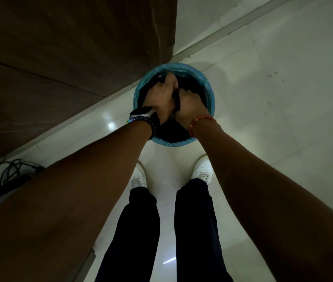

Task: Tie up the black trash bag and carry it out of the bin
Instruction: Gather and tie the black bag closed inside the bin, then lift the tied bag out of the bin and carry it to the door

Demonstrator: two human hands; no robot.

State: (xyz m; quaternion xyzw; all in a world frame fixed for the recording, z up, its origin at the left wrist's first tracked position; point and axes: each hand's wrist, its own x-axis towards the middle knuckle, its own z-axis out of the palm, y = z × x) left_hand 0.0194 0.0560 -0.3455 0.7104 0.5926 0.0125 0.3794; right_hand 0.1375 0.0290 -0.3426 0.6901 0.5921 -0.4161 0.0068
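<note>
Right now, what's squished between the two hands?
In the head view, a bunched strip of the black bag runs between the left hand and right hand, over the bin. Both hands grip it.

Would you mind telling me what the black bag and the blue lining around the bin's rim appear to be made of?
Black bag: thin, matte plastic film, judging by how it bunches between both hands. Blue lining: likely translucent, slightly glossy plastic, wrinkled over the rim.
</note>
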